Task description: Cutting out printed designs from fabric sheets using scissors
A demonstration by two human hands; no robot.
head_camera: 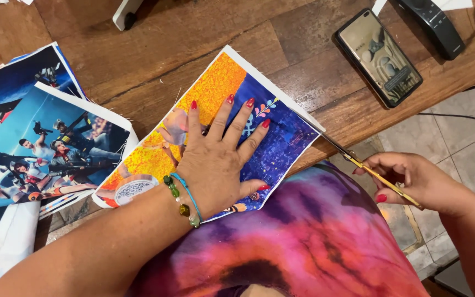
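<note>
A printed fabric sheet in orange, blue and purple with a white border (215,132) is laid on the brown wooden table (155,44), its lower corner reaching over the table's near edge. The left hand (215,157) is pressed flat on the middle of this sheet, fingers spread and nothing gripped; red nail polish is seen on the fingertips, and a blue cord bracelet with green and amber beads (185,198) is worn at the wrist.

A pair of scissors with gold-coloured handles and slim dark blades (358,162) is grasped by the right hand (419,181), which is held off the table's edge, above the tiled floor (457,137). The blades are pointed towards the sheet's right border, and their tips are met at or just beside that white edge; whether the blades are parted cannot be told.

To the left, several other printed sheets showing figures on a blue ground (45,143) are overlapped on the table, just beside the held sheet. A dark smartphone with a lit screen (377,58) is laid at the upper right, near a black oblong remote-like device (432,25). A tie-dyed pink and purple garment (314,242) is seen below.
</note>
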